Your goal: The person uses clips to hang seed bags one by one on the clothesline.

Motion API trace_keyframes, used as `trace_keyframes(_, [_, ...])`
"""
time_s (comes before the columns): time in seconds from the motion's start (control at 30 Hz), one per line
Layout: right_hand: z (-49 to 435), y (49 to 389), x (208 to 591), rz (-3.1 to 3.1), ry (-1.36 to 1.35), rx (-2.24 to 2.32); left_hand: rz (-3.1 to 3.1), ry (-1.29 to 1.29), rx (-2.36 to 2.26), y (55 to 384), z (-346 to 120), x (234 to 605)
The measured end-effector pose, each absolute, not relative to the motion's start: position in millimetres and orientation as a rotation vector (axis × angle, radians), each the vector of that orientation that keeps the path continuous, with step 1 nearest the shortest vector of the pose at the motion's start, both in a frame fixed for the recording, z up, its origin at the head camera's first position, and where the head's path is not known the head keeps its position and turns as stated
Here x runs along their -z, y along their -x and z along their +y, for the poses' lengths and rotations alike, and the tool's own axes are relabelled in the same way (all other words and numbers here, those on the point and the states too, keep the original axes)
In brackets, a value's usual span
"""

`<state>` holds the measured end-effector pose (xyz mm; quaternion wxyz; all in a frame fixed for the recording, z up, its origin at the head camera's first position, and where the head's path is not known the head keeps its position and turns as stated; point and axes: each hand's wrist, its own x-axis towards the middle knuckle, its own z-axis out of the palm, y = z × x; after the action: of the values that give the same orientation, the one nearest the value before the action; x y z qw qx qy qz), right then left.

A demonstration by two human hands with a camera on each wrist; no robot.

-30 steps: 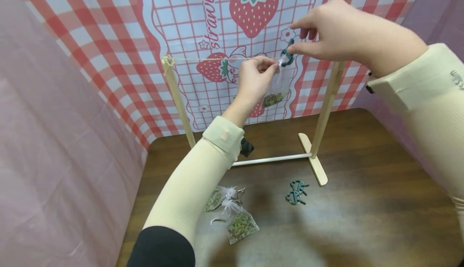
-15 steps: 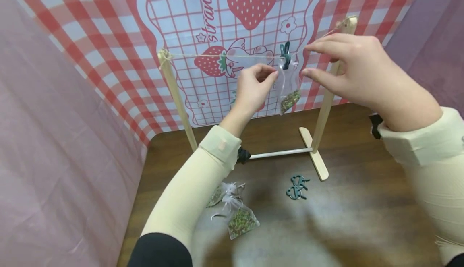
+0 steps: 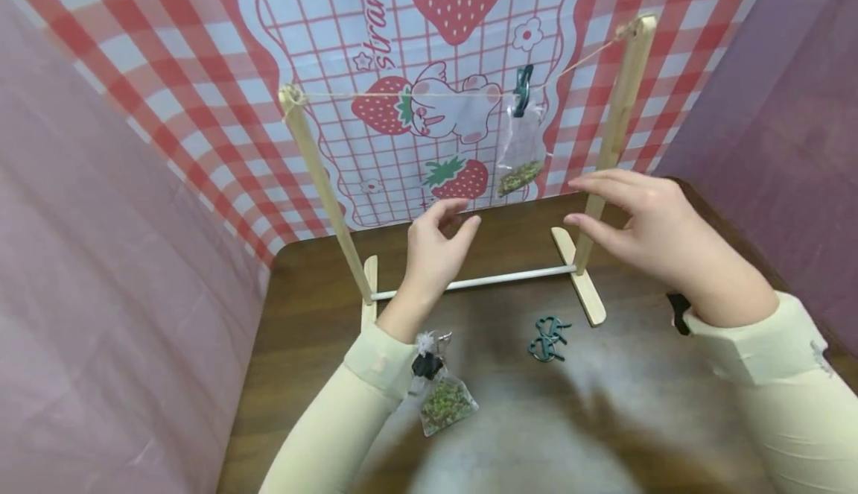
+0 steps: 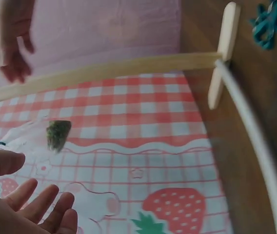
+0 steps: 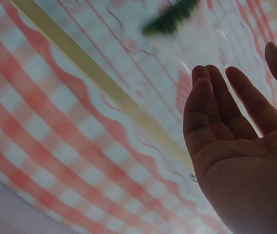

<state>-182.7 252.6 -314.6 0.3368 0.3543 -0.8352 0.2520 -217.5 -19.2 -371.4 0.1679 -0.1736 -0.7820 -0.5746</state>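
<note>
A sheer drawstring bag (image 3: 523, 144) with green dried bits at its bottom hangs from the string (image 3: 342, 95), held there by a dark green clip (image 3: 522, 92). Below and left of the bag is my left hand (image 3: 434, 248), fingers loosely bent around nothing. My right hand (image 3: 646, 222) floats right of the bag in front of the wooden post, thumb and fingers apart, holding nothing. The left wrist view shows the hanging bag (image 4: 58, 135) beyond my left fingers. In the right wrist view my right palm (image 5: 246, 156) faces up, relaxed.
The string spans two wooden posts (image 3: 613, 129) joined low by a white rod (image 3: 512, 279). On the brown table (image 3: 496, 419) lie several green clips (image 3: 548, 339) and more herb-filled bags (image 3: 447, 404), partly hidden by my left wrist. A strawberry-patterned cloth (image 3: 335, 159) hangs behind.
Both hands have come away from the clip and bag and dropped lower, the right one also moving right. The bag now hangs on the string by its clip alone.
</note>
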Motion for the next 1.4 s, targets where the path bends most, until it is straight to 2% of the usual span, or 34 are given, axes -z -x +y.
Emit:
trace_keyframes(0.33, [256, 164, 417, -2.44, -0.853, -0.754, -2.445, 0.557, 1.518, 166, -23, 432])
trace_keyframes(0.63, [255, 152, 485, -2.718, -0.737, -0.839, -2.574, 0.443, 1.573, 145, -38, 477])
trace_keyframes(1.0, [260, 153, 521, -2.804, -0.7, -0.82, -2.635, 0.484, 1.558, 140, -25, 494])
trace_keyframes(1.4, [255, 156, 535, -2.837, -0.658, -0.754, -2.787, 0.639, 1.401, 145, 6, 496])
